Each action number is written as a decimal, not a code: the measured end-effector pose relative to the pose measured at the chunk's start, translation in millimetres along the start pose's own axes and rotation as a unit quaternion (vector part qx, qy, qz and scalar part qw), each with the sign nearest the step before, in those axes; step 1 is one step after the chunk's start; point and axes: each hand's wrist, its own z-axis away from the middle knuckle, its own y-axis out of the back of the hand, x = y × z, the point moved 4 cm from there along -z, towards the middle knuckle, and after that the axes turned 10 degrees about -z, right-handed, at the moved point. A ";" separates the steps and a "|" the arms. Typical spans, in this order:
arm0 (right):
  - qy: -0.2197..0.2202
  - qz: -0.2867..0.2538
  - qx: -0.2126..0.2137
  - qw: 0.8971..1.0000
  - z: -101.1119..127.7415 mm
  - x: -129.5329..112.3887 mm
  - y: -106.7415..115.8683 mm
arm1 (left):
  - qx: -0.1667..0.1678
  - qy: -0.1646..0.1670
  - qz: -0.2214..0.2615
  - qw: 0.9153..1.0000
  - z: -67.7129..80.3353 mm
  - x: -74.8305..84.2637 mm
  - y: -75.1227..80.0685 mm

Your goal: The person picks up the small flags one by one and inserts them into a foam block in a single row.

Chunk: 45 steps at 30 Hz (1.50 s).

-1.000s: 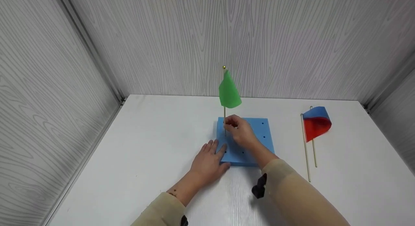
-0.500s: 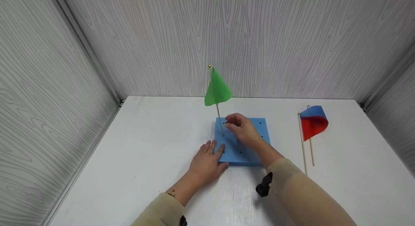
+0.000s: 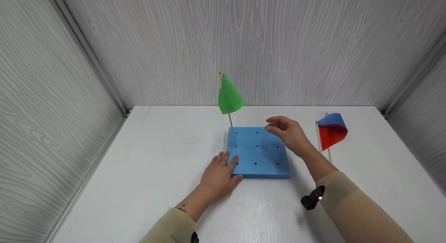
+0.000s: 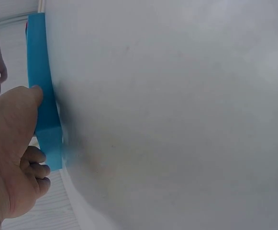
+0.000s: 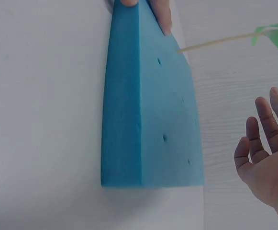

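A green flag [image 3: 230, 96] on a thin stick with a gold tip stands in a hole on the left side of a blue foam block [image 3: 266, 152], leaning slightly left. My left hand [image 3: 218, 175] rests against the block's left front corner, fingers spread and thumb at the front edge; the left wrist view shows the thumb [image 4: 37, 95] touching the block's side. Above the block's right back part hovers my right hand [image 3: 287, 133], holding nothing. In the right wrist view its fingers [image 5: 269, 125] are loosely bent, apart from the flag stick [image 5: 220, 42].
To the right of the block, a red flag [image 3: 331, 136] and a blue flag [image 3: 332, 119] lie overlapping on the white table [image 3: 167, 142], their sticks partly behind the right arm. Several small holes dot the block's top. Grey wood-grain panels [image 3: 174, 51] enclose the table.
My right hand let go of the green flag's stick and moved right, away from it. The flag now tilts left. My left hand has stayed on the block.
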 end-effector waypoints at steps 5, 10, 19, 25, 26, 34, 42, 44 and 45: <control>-0.008 0.006 0.008 1.000 11.4 -1.3 39.2 | 0.010 -0.005 0.000 1.000 0.2 -3.7 -1.1; -0.013 0.031 0.031 0.999 27.8 2.7 79.6 | 0.018 -0.010 0.002 1.000 -0.7 -6.1 -2.6; -0.006 0.073 0.058 0.996 59.1 23.2 134.6 | 0.002 -0.011 -0.005 1.000 -2.6 -9.8 -4.2; -0.025 0.097 0.073 0.992 74.7 43.2 154.2 | -0.001 -0.009 -0.001 1.000 -2.5 -11.9 -4.8; -0.028 0.101 0.074 0.992 76.4 46.5 156.1 | -0.002 -0.008 -0.001 1.000 -2.2 -12.6 -4.6; -0.057 0.138 0.065 0.987 86.6 71.3 164.7 | 0.002 -0.005 0.008 1.000 -0.4 -14.4 -4.3; -0.101 0.138 0.056 0.984 94.5 93.0 168.7 | 0.007 -0.009 0.007 1.000 0.0 -12.6 -3.6; -0.105 0.141 0.051 0.983 94.7 95.0 168.8 | 0.006 -0.008 0.006 1.000 0.0 -12.7 -2.9; -0.106 0.144 0.046 0.983 94.5 95.6 168.5 | 0.006 -0.008 0.005 1.000 -0.1 -12.7 -2.5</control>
